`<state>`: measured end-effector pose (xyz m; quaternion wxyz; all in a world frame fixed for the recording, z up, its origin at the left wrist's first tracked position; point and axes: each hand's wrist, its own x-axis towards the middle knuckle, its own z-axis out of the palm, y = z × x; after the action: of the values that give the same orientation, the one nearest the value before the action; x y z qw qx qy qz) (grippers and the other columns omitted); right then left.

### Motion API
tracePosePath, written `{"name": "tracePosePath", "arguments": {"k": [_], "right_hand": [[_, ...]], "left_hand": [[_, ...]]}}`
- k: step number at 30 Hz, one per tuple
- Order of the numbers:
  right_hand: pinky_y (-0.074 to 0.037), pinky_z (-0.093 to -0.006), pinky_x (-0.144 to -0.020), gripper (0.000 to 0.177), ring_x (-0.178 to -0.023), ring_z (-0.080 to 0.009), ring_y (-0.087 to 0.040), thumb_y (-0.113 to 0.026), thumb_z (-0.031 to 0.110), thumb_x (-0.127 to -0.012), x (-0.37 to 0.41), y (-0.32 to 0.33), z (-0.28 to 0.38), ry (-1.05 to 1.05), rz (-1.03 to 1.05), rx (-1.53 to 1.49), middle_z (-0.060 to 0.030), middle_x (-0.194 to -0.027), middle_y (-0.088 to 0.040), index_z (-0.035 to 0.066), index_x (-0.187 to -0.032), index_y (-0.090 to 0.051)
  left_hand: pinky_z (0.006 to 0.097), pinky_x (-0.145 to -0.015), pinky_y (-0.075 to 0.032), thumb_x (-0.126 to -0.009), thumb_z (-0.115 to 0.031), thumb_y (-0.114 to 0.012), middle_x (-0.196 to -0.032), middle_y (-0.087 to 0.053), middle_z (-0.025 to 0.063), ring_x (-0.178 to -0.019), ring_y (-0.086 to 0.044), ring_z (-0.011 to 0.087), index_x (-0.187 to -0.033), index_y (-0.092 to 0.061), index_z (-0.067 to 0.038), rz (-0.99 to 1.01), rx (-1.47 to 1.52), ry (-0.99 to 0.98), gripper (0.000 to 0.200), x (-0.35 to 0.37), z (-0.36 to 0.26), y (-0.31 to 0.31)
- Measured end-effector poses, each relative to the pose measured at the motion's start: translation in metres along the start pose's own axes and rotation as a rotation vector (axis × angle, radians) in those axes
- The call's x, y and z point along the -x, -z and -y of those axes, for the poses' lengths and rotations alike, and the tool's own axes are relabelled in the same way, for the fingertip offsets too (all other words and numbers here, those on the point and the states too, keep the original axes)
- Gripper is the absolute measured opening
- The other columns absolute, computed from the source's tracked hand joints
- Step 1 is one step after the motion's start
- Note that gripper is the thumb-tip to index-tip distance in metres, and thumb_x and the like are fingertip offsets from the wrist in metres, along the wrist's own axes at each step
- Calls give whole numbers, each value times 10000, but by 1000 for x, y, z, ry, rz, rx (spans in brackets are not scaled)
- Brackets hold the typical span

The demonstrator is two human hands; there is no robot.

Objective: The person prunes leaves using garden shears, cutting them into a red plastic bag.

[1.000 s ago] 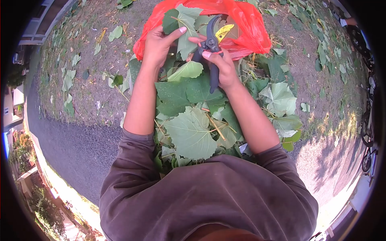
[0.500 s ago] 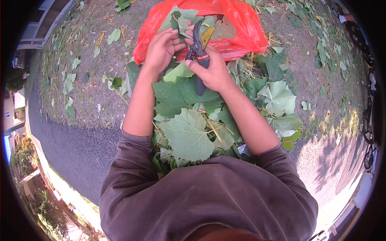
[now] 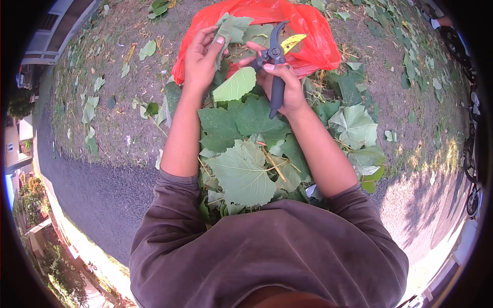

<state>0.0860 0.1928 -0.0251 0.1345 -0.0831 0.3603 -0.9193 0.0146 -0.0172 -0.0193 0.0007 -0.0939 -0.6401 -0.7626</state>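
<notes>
My left hand (image 3: 201,57) pinches a green leaf (image 3: 233,30) between thumb and fingers, over the near left part of a red plastic bag (image 3: 313,38). In my right hand (image 3: 283,84) are pruning shears (image 3: 277,77), their dark curved blade and yellow blade apart and pointing away from me. The bag's mouth is open and leaves show inside. Below my hands lies a pile of large green leaves (image 3: 241,172) with some stems, between my forearms. A lighter leaf (image 3: 236,84) stands out at the top of the pile.
More leaves (image 3: 354,126) lie right of my right forearm. Scattered leaves (image 3: 90,108) cover the dirt on both sides. Grey asphalt (image 3: 97,200) is at the lower left. At the far right edge are wheels and part of another person (image 3: 442,21).
My left hand has turned and holds the leaf by its left side. My right hand has shifted slightly right and nearer me, and the shears have tilted to the right.
</notes>
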Motion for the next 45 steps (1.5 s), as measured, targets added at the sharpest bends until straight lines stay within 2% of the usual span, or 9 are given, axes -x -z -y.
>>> {"name": "tracePosePath", "arguments": {"k": [8, 14, 15, 20, 26, 32, 34, 36, 45], "right_hand": [[-449, -385, -1119, 767, -1239, -208, -629, -679, 271, -974, -1, -1, -5, -147, -127, 110, -114, -1322, -670, -32, -1614, -386], [-450, -382, -1107, 807, -1233, -193, -612, -746, 284, -948, 8, -7, -21, -11, -41, 803, -103, -1297, -663, 9, -1627, -408], [-528, -393, -903, 539, -961, -243, -674, -801, 352, -880, 7, -10, -30, 146, -133, 844, -138, -1037, -691, 9, -1247, -604], [-532, -417, -869, 559, -922, -272, -685, -807, 367, -873, 4, -3, -27, 21, -178, 831, -144, -1026, -689, 2, -1242, -600], [-534, -443, -874, 539, -931, -326, -692, -782, 344, -877, 6, -6, -17, -5, -150, 902, -179, -1035, -696, -17, -1237, -606], [-544, -424, -873, 558, -922, -274, -714, -798, 386, -880, 7, -13, -14, 30, -152, 1010, -174, -1007, -729, -27, -1219, -636], [-543, -427, -861, 537, -903, -274, -712, -801, 392, -879, 6, -12, -13, -5, -183, 982, -163, -972, -727, -29, -1175, -650], [-553, -471, -831, 448, -886, -363, -721, -774, 313, -877, 4, -16, -10, -56, -211, 1043, -182, -936, -723, -11, -1161, -653], [-565, -450, -782, 327, -814, -328, -748, -798, 309, -871, -14, -2, -28, 81, -276, 1071, -181, -847, -750, 6, -989, -759]], "left_hand": [[282, -869, -566, -1010, -125, -768, -1117, -774, 84, -979, -707, 126, -1260, -712, 38, -266, -196, -206, 303, 4, -13, -1], [290, -933, -568, -958, -127, -831, -1101, -789, 86, -1048, -725, 132, -1161, -767, 33, -161, -337, -219, 266, 14, -14, -14], [286, -935, -566, -951, -125, -837, -1094, -790, 83, -1044, -726, 130, -1160, -770, 32, -139, -352, -220, 270, 14, -13, -16], [276, -928, -564, -949, -113, -836, -1074, -788, 71, -1014, -727, 125, -1164, -770, 29, -37, -461, -218, 266, 17, -14, -15], [261, -877, -548, -961, -121, -819, -1041, -775, 39, -957, -699, 98, -1141, -773, 24, -102, -125, -76, 235, 14, -10, -5], [283, -803, -565, -943, -132, -828, -961, -787, 26, -866, -712, 107, -1083, -773, 22, -3, -447, -151, 216, 13, -15, -16], [305, -767, -577, -918, -118, -835, -920, -793, 71, -819, -736, 145, -1037, -778, 10, -34, -712, -351, 184, 16, -18, -22], [314, -767, -580, -911, -112, -834, -913, -787, 95, -820, -745, 165, -1026, -779, 7, -11, -759, -406, 174, 20, -28, -28], [325, -805, -580, -919, -108, -819, -931, -782, 113, -859, -758, 208, -1052, -781, 3, -17, -760, -412, 177, 18, -24, -32]]}}
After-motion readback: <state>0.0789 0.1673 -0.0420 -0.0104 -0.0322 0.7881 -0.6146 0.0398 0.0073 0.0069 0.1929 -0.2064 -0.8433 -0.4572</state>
